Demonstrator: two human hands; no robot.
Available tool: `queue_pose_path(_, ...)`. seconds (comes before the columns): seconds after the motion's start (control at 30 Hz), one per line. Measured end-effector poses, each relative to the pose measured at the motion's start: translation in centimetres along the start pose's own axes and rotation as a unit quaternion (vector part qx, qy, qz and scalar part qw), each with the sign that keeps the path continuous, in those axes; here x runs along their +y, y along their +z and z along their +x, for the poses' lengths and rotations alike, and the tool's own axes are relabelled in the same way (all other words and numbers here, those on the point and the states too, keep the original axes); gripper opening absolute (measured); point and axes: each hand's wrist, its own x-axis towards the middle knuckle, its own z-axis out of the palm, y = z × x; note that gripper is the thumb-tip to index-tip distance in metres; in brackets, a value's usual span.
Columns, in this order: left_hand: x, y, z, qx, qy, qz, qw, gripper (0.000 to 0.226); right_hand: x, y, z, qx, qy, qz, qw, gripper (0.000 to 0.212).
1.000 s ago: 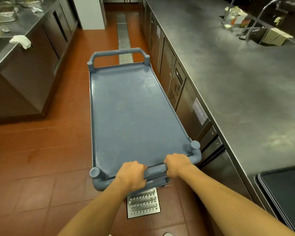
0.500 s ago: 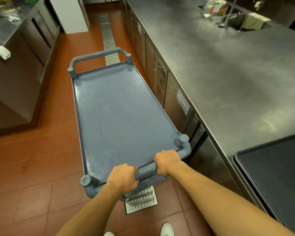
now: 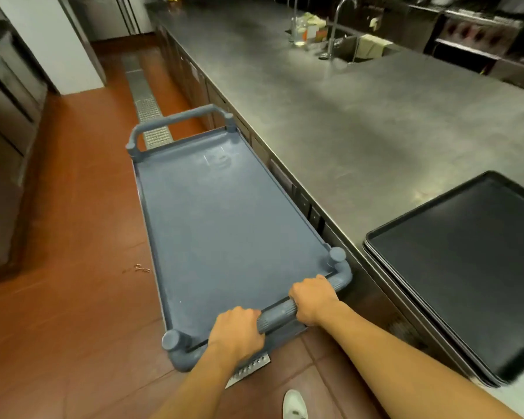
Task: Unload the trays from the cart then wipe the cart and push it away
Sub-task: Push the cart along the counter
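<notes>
- Cart first: the blue-grey plastic flat-top cart stands in the aisle on the red tiled floor, its long right edge just beside the cabinet fronts of the long stainless steel counter. Its deck carries nothing.
- Grip: the left hand and the right hand are both clenched round the ribbed near handle bar, fingers curled over the top, a short stretch of bar bare between them.
- Trays: a stack of dark rectangular metal trays lies on the counter at the right, well apart from the cart deck, so unloading looks finished.
- What has changed: a second ago the cart sat roughly square to the view with the silver floor drain plate wholly visible under the handle. Now the cart lies angled toward the upper left, the drain plate shows only as a sliver behind the left wrist, and the tray stack fills much more of the right side. A white shoe has also come into view at the bottom.
- Meaning: judging by this, the last step, pushing the cart away along the aisle toward the far grated floor channel, is under way. Whether the deck was wiped cannot be told for sure, though faint smears show near its far end.
</notes>
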Motion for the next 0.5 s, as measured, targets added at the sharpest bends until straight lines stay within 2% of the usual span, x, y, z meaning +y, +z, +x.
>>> queue_pose_path(0.23,3.8,0.8,-0.7,0.018,0.017,0.005,1.0,0.03,2.8,2.2,-3.1,0.003,0.028,-0.007,1.0,0.018)
queue_pose_path(0.5,5.3,0.2,0.5,0.021,-0.016,0.012,1.0,0.03,4.8,2.5,-2.3,0.051,0.024,0.002,0.998,0.017)
